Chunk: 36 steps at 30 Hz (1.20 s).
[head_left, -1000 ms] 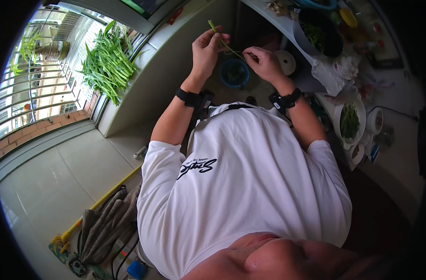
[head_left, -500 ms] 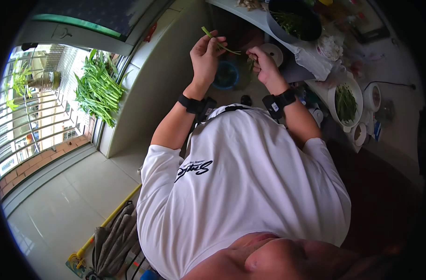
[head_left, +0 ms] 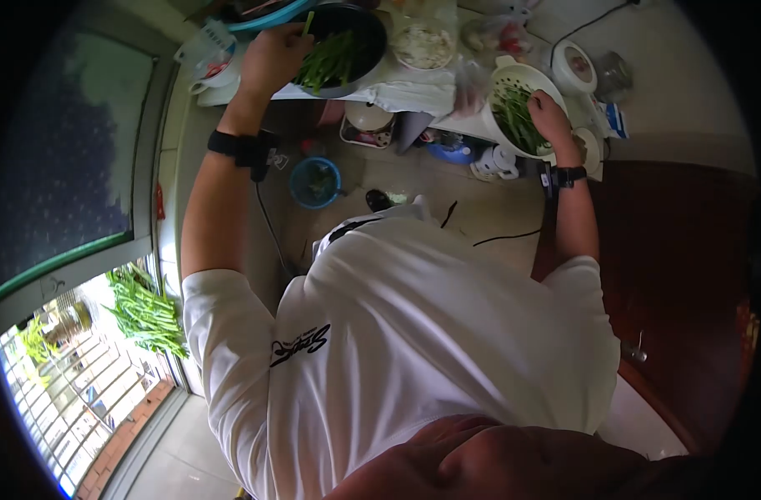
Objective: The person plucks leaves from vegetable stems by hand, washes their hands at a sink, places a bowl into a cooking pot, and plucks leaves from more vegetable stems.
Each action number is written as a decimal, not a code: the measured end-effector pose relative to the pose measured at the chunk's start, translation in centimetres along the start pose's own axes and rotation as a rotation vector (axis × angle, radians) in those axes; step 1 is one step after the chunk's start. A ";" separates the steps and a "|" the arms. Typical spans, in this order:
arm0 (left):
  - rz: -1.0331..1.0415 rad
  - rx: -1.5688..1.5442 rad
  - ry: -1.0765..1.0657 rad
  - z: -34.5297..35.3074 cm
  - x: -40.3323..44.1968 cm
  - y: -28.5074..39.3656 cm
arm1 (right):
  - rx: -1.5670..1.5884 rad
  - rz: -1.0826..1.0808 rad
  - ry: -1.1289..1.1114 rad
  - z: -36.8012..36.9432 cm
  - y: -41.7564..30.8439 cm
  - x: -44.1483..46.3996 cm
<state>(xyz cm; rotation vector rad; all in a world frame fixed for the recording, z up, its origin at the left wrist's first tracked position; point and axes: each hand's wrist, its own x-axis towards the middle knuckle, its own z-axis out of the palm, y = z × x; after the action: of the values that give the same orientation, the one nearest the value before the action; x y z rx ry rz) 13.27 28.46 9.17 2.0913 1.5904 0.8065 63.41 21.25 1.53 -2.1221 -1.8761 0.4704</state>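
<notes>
My left hand [head_left: 274,60] is closed around a short green vegetable stem [head_left: 308,23], whose end sticks up past the fingers. It is at the left rim of a dark pot [head_left: 379,52] that holds cut green stems [head_left: 329,63]. My right hand [head_left: 550,119] hangs over a white colander [head_left: 504,77] of leafy greens [head_left: 515,121]. Its fingers are curled together; what they hold, if anything, is hidden.
A bowl of white pieces [head_left: 424,46] stands between pot and colander. A white lidded container [head_left: 573,67] is on the right. Below, a blue bucket [head_left: 315,182] sits on the floor. More long greens [head_left: 143,310] lie at the window ledge.
My body has turned towards the counter. My hands have separated: the left moved to the pot with the stem, the right to the colander.
</notes>
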 end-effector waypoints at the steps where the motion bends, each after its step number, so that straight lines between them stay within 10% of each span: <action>1: -0.029 0.089 -0.055 0.9 1.3 0.1 | -0.086 0.061 -0.080 0.3 2.0 1.3; 10: -0.060 0.234 0.063 1.5 0.7 1.8 | 0.227 0.477 -0.261 7.2 15.0 9.0; 14: -0.080 -0.058 0.213 -3.1 -3.5 -1.1 | 0.179 0.313 0.120 7.0 16.2 9.6; 15: -0.107 -0.007 0.268 -4.5 -5.0 -1.8 | -0.108 0.008 0.347 7.3 18.8 9.6; 19: -0.363 0.132 0.458 -11.3 -14.2 -5.5 | -0.723 -0.086 0.750 6.8 23.5 10.2; 23: -0.634 0.054 0.722 -20.2 -28.4 -12.3 | -0.397 -0.260 0.427 6.5 27.5 14.4; 25: -0.785 -0.110 0.891 -23.9 -36.0 -14.2 | -0.201 0.274 -0.035 5.1 21.9 13.0; 31: -1.111 0.033 0.952 -28.6 -52.2 -16.4 | -0.387 -0.066 0.151 7.1 22.3 12.9; 36: -1.257 -0.052 1.006 -27.6 -56.2 -17.3 | -0.387 0.515 0.189 5.3 12.8 8.6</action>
<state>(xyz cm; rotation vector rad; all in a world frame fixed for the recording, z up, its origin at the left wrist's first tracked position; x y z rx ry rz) -28.11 -21.59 7.75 0.1915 2.7094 1.3286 73.79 28.10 -9.06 -2.8014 -1.3904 -0.0104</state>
